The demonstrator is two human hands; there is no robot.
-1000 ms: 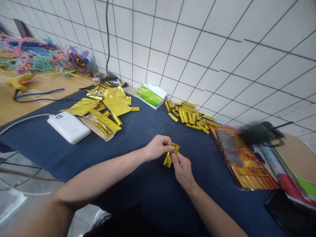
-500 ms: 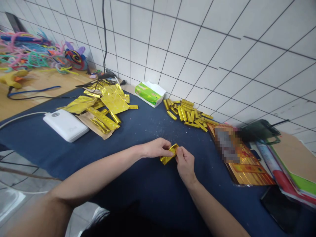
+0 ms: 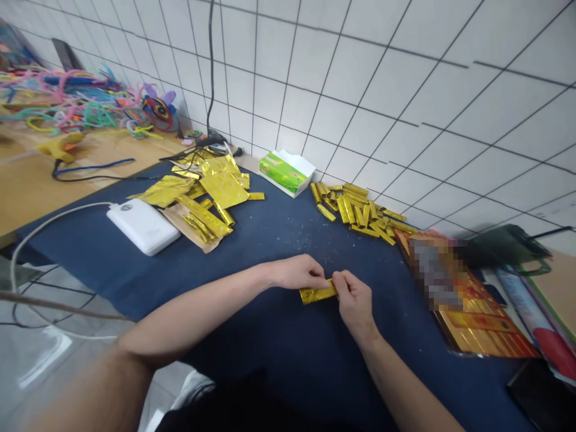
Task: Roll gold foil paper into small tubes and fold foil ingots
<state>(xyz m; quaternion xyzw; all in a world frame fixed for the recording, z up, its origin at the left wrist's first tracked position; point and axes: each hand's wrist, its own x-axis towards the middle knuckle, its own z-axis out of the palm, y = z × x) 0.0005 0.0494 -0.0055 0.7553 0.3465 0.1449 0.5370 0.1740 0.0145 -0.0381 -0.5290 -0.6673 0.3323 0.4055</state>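
Both hands meet over the dark blue cloth (image 3: pixel 270 336) at a strip of gold foil paper (image 3: pixel 317 294). My left hand (image 3: pixel 297 273) is closed on its upper edge, fingers pressed together. At the strip's right end, my right hand (image 3: pixel 356 300) pinches it between thumb and fingers. Part of the strip lies hidden behind the fingers. Beyond the hands, a pile of small rolled gold foil pieces (image 3: pixel 355 210) rests against the wall. Flat gold foil sheets (image 3: pixel 222 189) are heaped to the left, some on brown paper.
A white power bank (image 3: pixel 141 228) with a cable lies left. A green tissue pack (image 3: pixel 285 174) stands by the tiled wall. Gold-and-red packets (image 3: pixel 481 324) and a dark green bag-like object (image 3: pixel 504 249) are right. A yellow glue gun (image 3: pixel 60 147) and colourful pipe cleaners (image 3: pixel 94 114) occupy the wooden table.
The gold foil strip has turned from a slant to nearly level, and its upper side is more folded over. The whole view has shifted slightly.
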